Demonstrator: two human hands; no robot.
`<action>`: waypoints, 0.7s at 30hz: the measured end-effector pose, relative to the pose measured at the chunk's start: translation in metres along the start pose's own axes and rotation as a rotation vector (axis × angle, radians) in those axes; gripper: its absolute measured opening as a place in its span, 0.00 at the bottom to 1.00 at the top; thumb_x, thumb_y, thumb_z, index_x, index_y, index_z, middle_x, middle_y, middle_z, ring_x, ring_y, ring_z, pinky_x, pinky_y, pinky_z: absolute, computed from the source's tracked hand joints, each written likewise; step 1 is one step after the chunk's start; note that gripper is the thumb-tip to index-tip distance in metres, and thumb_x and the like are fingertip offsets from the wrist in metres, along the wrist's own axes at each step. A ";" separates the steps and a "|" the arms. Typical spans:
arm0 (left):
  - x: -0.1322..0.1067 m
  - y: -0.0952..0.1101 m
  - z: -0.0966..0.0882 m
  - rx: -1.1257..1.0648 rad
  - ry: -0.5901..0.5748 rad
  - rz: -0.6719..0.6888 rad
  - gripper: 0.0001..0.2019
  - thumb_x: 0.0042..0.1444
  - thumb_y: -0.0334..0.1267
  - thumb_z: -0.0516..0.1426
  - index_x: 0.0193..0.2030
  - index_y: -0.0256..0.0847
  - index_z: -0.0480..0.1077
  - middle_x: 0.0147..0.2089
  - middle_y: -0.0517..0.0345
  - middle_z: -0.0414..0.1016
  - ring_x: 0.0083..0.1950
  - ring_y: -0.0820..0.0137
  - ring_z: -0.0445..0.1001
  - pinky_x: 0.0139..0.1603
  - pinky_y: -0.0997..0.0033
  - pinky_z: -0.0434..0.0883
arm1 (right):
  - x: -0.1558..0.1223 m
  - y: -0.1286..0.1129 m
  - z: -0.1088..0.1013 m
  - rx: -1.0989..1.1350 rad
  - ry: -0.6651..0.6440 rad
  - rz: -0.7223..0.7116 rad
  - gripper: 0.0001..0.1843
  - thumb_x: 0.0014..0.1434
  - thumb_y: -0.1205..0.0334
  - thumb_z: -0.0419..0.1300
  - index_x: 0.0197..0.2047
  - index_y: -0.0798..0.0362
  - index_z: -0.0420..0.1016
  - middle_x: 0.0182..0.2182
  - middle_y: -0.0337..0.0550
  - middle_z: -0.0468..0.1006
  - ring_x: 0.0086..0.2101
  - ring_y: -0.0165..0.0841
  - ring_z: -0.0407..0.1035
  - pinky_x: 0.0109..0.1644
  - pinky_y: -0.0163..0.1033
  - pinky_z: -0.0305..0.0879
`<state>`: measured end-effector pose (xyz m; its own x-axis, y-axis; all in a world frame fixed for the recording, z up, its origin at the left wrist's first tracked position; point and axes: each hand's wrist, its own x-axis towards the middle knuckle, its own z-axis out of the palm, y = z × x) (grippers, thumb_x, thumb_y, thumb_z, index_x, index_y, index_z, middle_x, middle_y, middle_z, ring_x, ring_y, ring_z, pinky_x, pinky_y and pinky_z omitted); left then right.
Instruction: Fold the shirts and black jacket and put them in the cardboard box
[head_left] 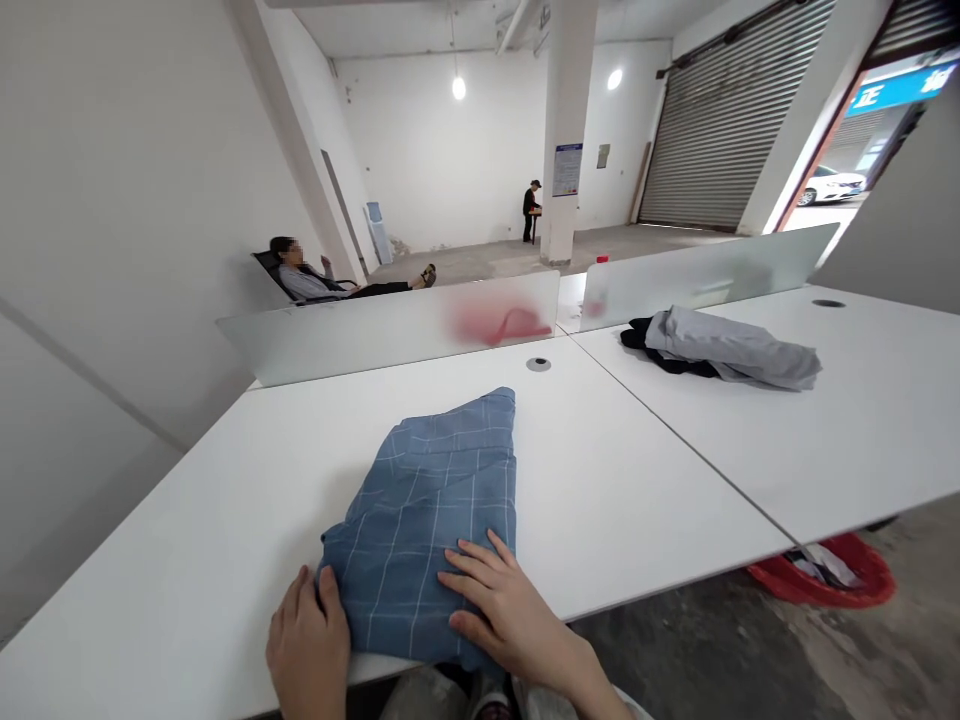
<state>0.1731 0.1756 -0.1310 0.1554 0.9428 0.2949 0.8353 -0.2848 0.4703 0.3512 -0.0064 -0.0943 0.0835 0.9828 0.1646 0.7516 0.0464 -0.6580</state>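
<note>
A folded blue checked garment (439, 505) lies on the white table (225, 540) right in front of me. My left hand (309, 648) rests at its near left corner, fingers curled against the cloth edge and thumb on the fabric. My right hand (504, 610) lies flat on the near right part of the garment, fingers stretched out and spread, pressing the fabric down. Neither hand lifts the cloth.
A grey and black pile of clothes (724, 350) sits on the adjoining table to the right. Frosted dividers (360, 325) stand along the back edge. A red basin (832, 572) with laundry is on the floor at right. One person reclines in a chair (315, 275); another stands far back (531, 210).
</note>
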 end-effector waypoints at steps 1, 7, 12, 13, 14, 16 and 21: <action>-0.001 0.001 0.001 0.018 0.013 -0.004 0.38 0.59 0.53 0.33 0.54 0.20 0.67 0.60 0.31 0.65 0.61 0.47 0.62 0.63 0.51 0.56 | -0.002 0.000 -0.001 0.011 -0.014 -0.001 0.27 0.66 0.46 0.45 0.64 0.47 0.60 0.64 0.42 0.59 0.64 0.39 0.47 0.69 0.57 0.32; 0.000 0.000 0.007 0.052 -0.006 -0.029 0.35 0.61 0.50 0.33 0.56 0.22 0.65 0.64 0.34 0.61 0.65 0.49 0.56 0.65 0.48 0.51 | -0.008 0.013 -0.005 0.036 -0.159 -0.125 0.45 0.55 0.40 0.58 0.69 0.42 0.44 0.68 0.43 0.45 0.66 0.45 0.36 0.67 0.62 0.25; 0.008 -0.016 0.017 0.096 -0.032 0.046 0.27 0.60 0.43 0.37 0.51 0.30 0.70 0.60 0.38 0.67 0.66 0.52 0.57 0.64 0.48 0.53 | -0.008 0.029 0.009 -0.070 -0.202 -0.151 0.43 0.53 0.43 0.59 0.68 0.41 0.47 0.69 0.44 0.42 0.67 0.46 0.32 0.67 0.62 0.24; 0.008 -0.018 0.018 0.114 -0.031 0.060 0.26 0.59 0.41 0.38 0.49 0.31 0.71 0.59 0.39 0.68 0.66 0.53 0.57 0.63 0.49 0.54 | -0.008 0.030 0.011 -0.079 -0.203 -0.151 0.43 0.53 0.45 0.60 0.68 0.41 0.48 0.69 0.43 0.42 0.67 0.46 0.32 0.66 0.62 0.23; 0.009 -0.020 0.019 0.132 -0.030 0.067 0.25 0.59 0.41 0.38 0.48 0.32 0.72 0.59 0.41 0.69 0.66 0.53 0.57 0.64 0.50 0.54 | -0.009 0.031 0.011 -0.082 -0.204 -0.149 0.42 0.52 0.46 0.61 0.67 0.41 0.50 0.69 0.43 0.42 0.67 0.46 0.32 0.66 0.62 0.23; 0.008 -0.019 0.018 0.151 -0.027 0.054 0.25 0.59 0.41 0.38 0.47 0.34 0.73 0.59 0.44 0.69 0.66 0.55 0.57 0.65 0.53 0.53 | -0.010 0.032 0.008 -0.082 -0.208 -0.144 0.40 0.52 0.49 0.61 0.66 0.41 0.53 0.69 0.43 0.44 0.67 0.46 0.33 0.66 0.62 0.23; -0.001 -0.005 0.007 0.059 -0.020 0.013 0.27 0.61 0.46 0.38 0.50 0.35 0.73 0.59 0.47 0.69 0.66 0.55 0.57 0.65 0.52 0.53 | -0.016 0.033 -0.012 -0.076 -0.207 -0.136 0.35 0.50 0.59 0.60 0.62 0.42 0.61 0.66 0.43 0.53 0.66 0.43 0.40 0.67 0.61 0.26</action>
<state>0.1726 0.1770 -0.1389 0.1766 0.9426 0.2834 0.8625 -0.2869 0.4168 0.3825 -0.0222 -0.1101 -0.1517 0.9845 0.0883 0.7946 0.1746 -0.5815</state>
